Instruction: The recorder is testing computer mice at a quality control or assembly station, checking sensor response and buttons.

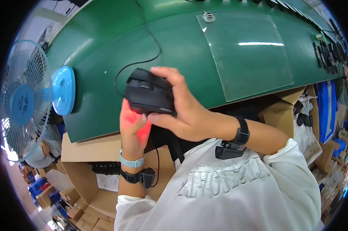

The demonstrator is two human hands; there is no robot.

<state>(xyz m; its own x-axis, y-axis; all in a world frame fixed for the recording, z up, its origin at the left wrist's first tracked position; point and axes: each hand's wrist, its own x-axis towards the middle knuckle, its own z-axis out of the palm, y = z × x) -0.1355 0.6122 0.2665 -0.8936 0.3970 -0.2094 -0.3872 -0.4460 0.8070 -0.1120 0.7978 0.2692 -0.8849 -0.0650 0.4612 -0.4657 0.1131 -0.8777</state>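
Note:
A rounded black corded device (149, 92) is held up over the near edge of the green table. Red light glows from its lower side and falls on my left palm. My right hand (183, 106) grips the device from the right, fingers over its top and thumb along its lower edge. Under its lower left side is my left hand (134, 125), thumb at the edge; its other fingers are mostly hidden behind the device. A thin black cable (150, 36) curves across the table to the device's left side.
A clear sheet (251, 57) lies on the green table (181, 34), with a small white connector (208, 17) at its corner. A blue fan (23, 104) stands at the left. Open cardboard boxes (91, 146) are below the table edge. Black items (328, 54) lie far right.

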